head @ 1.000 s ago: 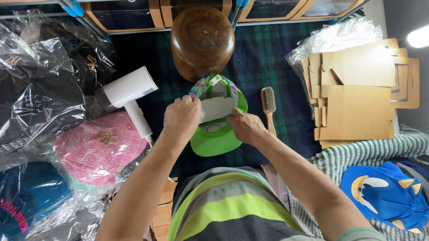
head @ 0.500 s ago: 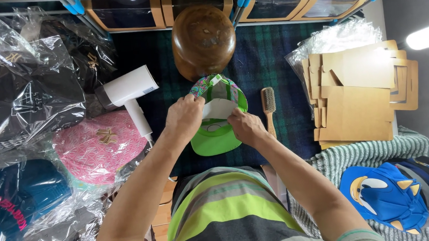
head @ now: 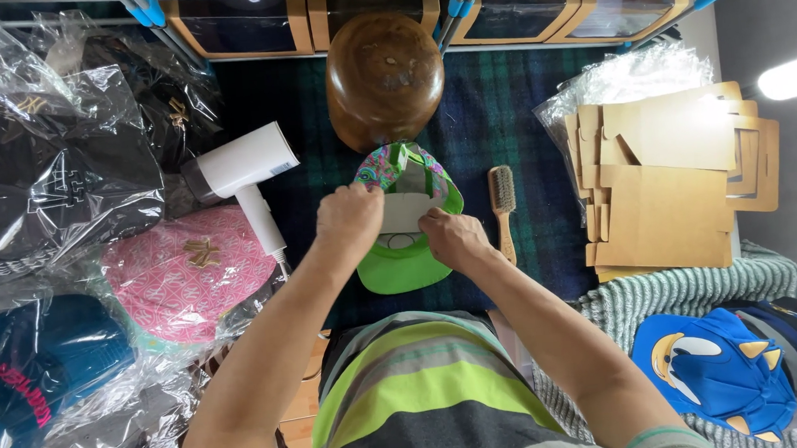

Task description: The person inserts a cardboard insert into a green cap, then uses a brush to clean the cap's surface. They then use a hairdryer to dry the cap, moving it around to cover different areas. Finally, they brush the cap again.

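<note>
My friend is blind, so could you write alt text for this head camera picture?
A person's left hand and right hand hold a green-brimmed cap with white card inside, over a dark plaid cloth. Around it lie a wooden head form, brush, white hair dryer and bagged caps.

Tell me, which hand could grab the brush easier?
Probably the right hand: the brush lies just beside it. The left hand sits on the cap's far side, near the dryer.
</note>
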